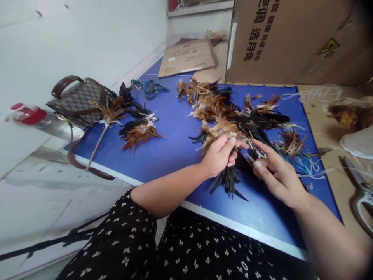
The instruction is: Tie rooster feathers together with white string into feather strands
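My left hand (220,155) is closed, thumb pressed on top, around a bundle of dark feathers (229,181) whose black tips hang below it. My right hand (281,177) is just to the right, its index finger stretched toward the left fingertips. A small translucent strip (250,157) sticks out at the right thumb tip; its far end is hidden. Behind both hands spreads a pile of brown and black feathers (220,111). To the left lie a brown-and-black feather bunch (141,134) and a feather bunch on a stick (112,111).
A patterned handbag (80,103) and a red-capped bottle (52,120) occupy the left of the blue tabletop (166,155). Scissors (361,190) lie at far right. A large cardboard box (291,42) stands behind, near flattened cardboard (188,58) and blue-green cord (150,87).
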A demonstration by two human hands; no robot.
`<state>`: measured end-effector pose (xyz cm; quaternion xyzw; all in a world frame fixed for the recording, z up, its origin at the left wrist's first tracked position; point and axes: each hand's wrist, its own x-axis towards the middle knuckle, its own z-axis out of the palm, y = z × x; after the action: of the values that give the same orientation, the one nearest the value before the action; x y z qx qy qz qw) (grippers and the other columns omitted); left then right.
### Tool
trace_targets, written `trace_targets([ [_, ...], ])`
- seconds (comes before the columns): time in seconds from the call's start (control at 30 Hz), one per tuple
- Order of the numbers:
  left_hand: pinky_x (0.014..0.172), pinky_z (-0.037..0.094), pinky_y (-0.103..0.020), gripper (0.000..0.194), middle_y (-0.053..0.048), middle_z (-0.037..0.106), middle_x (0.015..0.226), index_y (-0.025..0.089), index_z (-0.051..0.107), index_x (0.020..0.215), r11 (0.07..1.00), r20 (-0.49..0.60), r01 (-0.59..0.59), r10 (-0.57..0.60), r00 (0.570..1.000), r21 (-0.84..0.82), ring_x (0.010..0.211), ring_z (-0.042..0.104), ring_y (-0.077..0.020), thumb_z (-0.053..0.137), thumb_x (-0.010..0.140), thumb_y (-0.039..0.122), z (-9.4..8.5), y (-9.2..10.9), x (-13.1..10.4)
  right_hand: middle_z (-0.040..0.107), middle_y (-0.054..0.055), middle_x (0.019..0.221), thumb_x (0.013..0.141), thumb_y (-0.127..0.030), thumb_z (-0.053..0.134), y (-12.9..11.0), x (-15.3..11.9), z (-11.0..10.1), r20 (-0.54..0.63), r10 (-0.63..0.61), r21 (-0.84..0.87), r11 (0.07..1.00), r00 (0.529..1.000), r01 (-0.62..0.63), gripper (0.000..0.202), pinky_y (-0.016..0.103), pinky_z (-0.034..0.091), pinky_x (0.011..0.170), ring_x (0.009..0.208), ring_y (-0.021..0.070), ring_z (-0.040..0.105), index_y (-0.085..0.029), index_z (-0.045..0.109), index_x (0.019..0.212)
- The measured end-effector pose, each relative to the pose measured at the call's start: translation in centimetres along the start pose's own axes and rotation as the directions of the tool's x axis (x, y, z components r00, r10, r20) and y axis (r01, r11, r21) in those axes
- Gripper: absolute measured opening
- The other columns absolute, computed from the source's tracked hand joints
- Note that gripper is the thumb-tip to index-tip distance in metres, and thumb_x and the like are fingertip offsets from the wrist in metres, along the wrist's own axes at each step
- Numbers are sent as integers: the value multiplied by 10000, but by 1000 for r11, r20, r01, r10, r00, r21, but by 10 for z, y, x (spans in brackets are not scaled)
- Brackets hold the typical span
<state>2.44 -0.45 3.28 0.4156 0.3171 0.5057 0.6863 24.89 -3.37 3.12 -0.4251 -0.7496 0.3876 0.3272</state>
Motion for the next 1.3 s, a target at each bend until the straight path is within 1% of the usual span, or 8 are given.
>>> trace_targets([
  [0.13, 481, 407, -232, 368, -18, 681, 955, 208, 532, 1010, 991, 165, 62, -81, 983, 120, 563, 483, -53, 622, 1098, 554, 4, -6, -8, 604, -30, 735, 1155, -512, 523, -5, -1, 3, -3, -28, 32, 999, 1000, 28, 770, 322, 532, 607, 632, 186, 588, -293, 245, 1839],
  [0.37, 474, 275, -177, 413, 92, 417, 733, 207, 518, 983, 956, 307, 269, -293, 905, 117, 513, 320, -31, 688, 1055, 577, -3, -5, -8, 595, -29, 723, 1159, -421, 582, -11, -4, -5, -117, -57, 119, 990, 991, 71, 717, 289, 471, 574, 624, 152, 550, -213, 356, 1806],
  [0.63, 484, 258, -179, 304, 85, 404, 709, 171, 606, 1009, 911, 285, 380, -411, 866, 159, 520, 306, -37, 667, 1073, 463, 0, 0, -9, 669, -11, 732, 1133, -410, 599, -5, -3, -11, -187, -99, 10, 995, 977, 103, 623, 298, 450, 519, 575, 153, 561, -211, 521, 1719],
  [0.87, 516, 295, -201, 272, 75, 428, 721, 133, 669, 1036, 875, 302, 431, -481, 823, 218, 557, 347, -47, 692, 1061, 403, -3, 1, -10, 614, -44, 655, 1085, -433, 684, -9, -5, -12, -186, -101, 23, 994, 977, 107, 552, 260, 395, 456, 486, 118, 478, -205, 673, 1588],
  [1.03, 575, 382, -209, 232, 56, 461, 780, 134, 699, 1105, 818, 364, 454, -567, 739, 353, 624, 408, -57, 679, 1080, 364, -8, 1, -12, 715, 2, 767, 1083, -383, 705, -15, -8, -14, -156, -127, 78, 987, 980, 140, 450, 248, 496, 523, 584, 133, 645, -214, 743, 1499],
  [1.2, 740, 566, -244, 216, 0, 580, 883, 173, 749, 1192, 700, 399, 394, -683, 611, 595, 818, 600, -102, 647, 1105, 342, -3, -3, -20, 746, 17, 791, 1075, -455, 715, -16, -5, -13, -30, -102, 96, 990, 994, 104, 389, 252, 492, 518, 581, 132, 625, -239, 816, 1383],
  [1.27, 763, 568, -252, 220, -7, 588, 876, 169, 762, 1170, 714, 431, 384, -675, 598, 585, 830, 599, -106, 652, 1102, 348, 0, -2, -23, 776, 26, 824, 1069, -503, 718, -13, -1, -11, -31, -51, 107, 993, 998, 54, 384, 259, 506, 540, 600, 137, 630, -245, 833, 1329],
  [1.3, 748, 546, -246, 236, 0, 567, 849, 158, 763, 1147, 743, 452, 383, -649, 612, 549, 802, 574, -102, 659, 1099, 365, 1, -1, -24, 785, 27, 830, 1062, -529, 723, -11, 1, -10, -47, -21, 117, 993, 999, 26, 386, 263, 516, 552, 609, 141, 635, -244, 837, 1297],
])
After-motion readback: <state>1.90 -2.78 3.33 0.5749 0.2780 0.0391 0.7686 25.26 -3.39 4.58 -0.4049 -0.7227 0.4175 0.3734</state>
